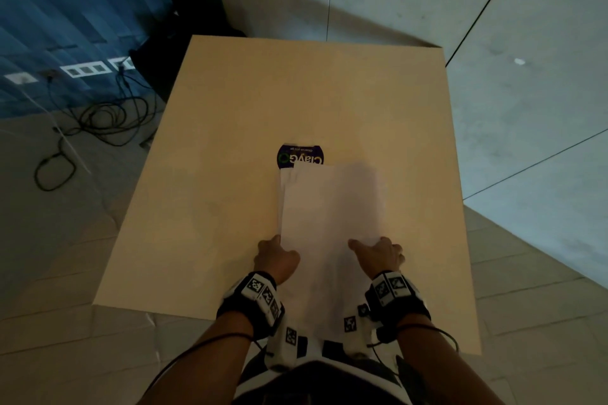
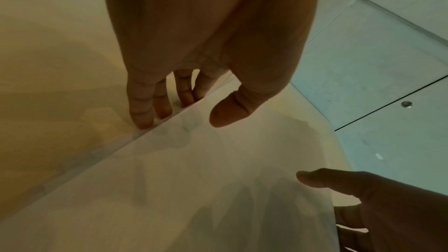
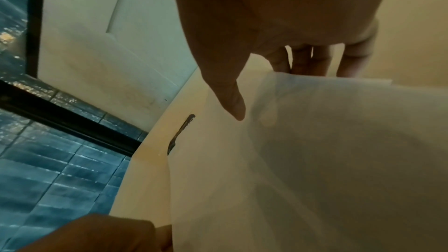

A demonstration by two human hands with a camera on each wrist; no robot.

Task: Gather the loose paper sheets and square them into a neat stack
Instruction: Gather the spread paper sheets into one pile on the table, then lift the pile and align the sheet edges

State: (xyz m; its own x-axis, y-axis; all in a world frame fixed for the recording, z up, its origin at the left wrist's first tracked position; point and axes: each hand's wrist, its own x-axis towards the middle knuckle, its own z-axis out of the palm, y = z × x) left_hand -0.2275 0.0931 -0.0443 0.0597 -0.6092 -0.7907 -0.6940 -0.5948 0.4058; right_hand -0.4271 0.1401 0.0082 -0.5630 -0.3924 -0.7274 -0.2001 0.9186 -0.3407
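Note:
A bundle of white paper sheets [image 1: 329, 214] is raised at its near end above the beige table [image 1: 256, 92], with its far end down on the tabletop. My left hand [image 1: 278, 255] holds the left edge, fingers [image 2: 143, 114] behind the sheets and thumb over the front. My right hand [image 1: 375, 250] pinches the right side, thumb [image 3: 232, 106] on top and fingers behind. A dark blue printed sheet [image 1: 300, 156] sticks out past the far end. The left edges of the sheets [image 2: 218, 179] sit slightly offset.
Black cables [image 1: 98, 122] lie on the floor to the left, near white wall sockets [image 1: 85, 69]. A blue tiled wall [image 3: 48, 179] stands beyond the table's left edge, and grey panels [image 1: 526, 108] lie to the right. Bare tabletop surrounds the sheets.

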